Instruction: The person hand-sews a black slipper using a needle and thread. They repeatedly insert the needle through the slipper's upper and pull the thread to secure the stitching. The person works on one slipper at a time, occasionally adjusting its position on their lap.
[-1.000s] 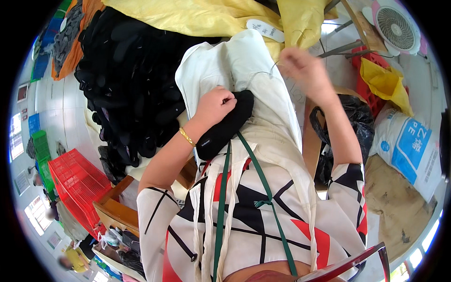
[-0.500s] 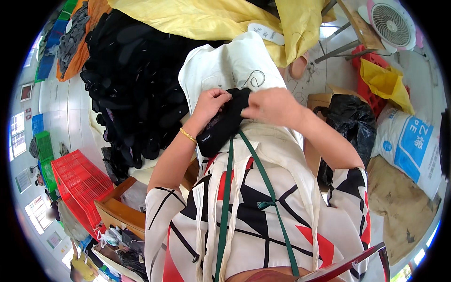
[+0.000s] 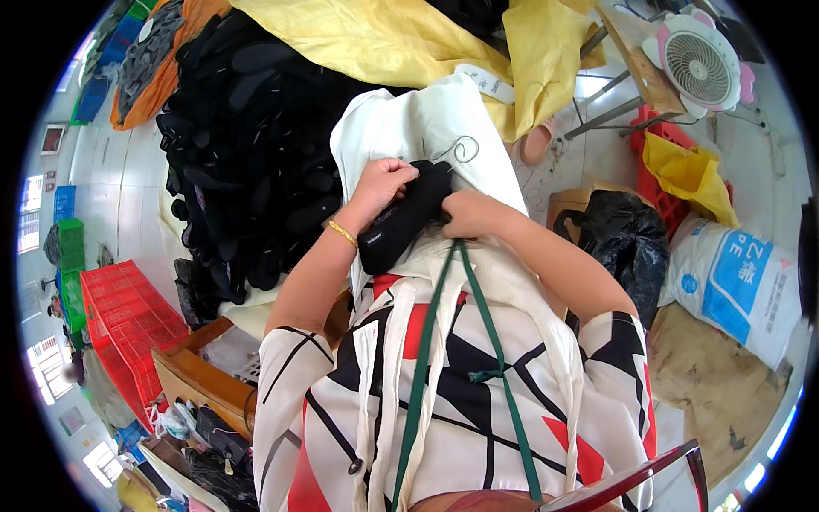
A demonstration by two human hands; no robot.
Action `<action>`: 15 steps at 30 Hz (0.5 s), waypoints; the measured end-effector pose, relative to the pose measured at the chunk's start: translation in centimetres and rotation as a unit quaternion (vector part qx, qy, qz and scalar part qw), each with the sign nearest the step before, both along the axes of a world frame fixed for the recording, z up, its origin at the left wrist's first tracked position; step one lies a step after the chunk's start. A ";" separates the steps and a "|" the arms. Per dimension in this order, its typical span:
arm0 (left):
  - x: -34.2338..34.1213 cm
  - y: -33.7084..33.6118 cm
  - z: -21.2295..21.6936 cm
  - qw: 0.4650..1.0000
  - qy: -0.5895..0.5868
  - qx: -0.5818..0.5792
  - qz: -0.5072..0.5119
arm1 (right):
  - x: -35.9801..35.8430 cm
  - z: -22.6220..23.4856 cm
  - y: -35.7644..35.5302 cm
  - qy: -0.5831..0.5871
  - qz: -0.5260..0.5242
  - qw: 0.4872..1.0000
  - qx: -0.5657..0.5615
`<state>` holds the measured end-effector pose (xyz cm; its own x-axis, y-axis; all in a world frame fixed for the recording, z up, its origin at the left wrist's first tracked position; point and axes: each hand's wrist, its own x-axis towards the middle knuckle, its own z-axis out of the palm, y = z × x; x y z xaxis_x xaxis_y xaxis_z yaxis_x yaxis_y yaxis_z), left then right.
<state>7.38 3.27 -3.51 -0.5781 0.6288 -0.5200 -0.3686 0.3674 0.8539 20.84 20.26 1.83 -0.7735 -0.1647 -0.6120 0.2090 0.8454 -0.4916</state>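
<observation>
A black fabric slipper (image 3: pixel 399 226), with a small pale label near its lower end, lies slanted over the white cloth on my lap (image 3: pixel 426 115). My left hand (image 3: pixel 384 186) pinches its upper left edge, thumb against fingers. On the other side, my right hand (image 3: pixel 469 213) is closed at the right edge, fingertips curled under and partly hidden. A thin dark thread (image 3: pixel 466 150) curls in a loop above the slipper's top end. Any needle is too small to make out. To my left lies a big heap of similar black slippers (image 3: pixel 256 145).
Yellow sheeting (image 3: pixel 367 38) lies beyond my knees. A wooden drawer (image 3: pixel 200 375) and red plastic crate (image 3: pixel 128 328) stand at left. A black plastic bag (image 3: pixel 610 235), white-blue sack (image 3: pixel 734 282) and white fan (image 3: pixel 699 64) are at right.
My right hand, blurred above the slipper before, has come down and in to its right edge. My left hand keeps its pinch.
</observation>
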 end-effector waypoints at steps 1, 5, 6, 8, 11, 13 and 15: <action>0.1 -0.1 0.0 1.000 -0.001 0.005 0.005 | 0.5 -0.5 0.6 0.008 -0.009 1.000 -0.011; 0.5 -0.4 0.2 1.000 -0.006 0.011 0.022 | 3.2 1.6 3.3 0.082 0.003 0.995 -0.065; 0.5 -0.3 0.3 1.000 -0.007 0.009 0.020 | 3.0 2.0 3.3 0.122 -0.026 0.990 -0.070; 0.6 -0.2 0.2 1.000 -0.011 0.010 0.027 | 2.4 2.4 2.9 0.201 -0.083 0.973 -0.080; 0.4 0.0 0.0 0.999 -0.017 0.013 0.028 | 0.3 3.3 1.4 0.228 -0.115 0.966 0.031; 0.4 0.0 -0.1 0.999 -0.022 0.009 0.030 | -0.9 2.4 1.1 0.231 -0.087 0.966 0.084; 0.4 -0.1 -0.1 0.999 -0.030 0.001 0.038 | -1.6 1.7 0.8 0.242 -0.063 0.962 0.107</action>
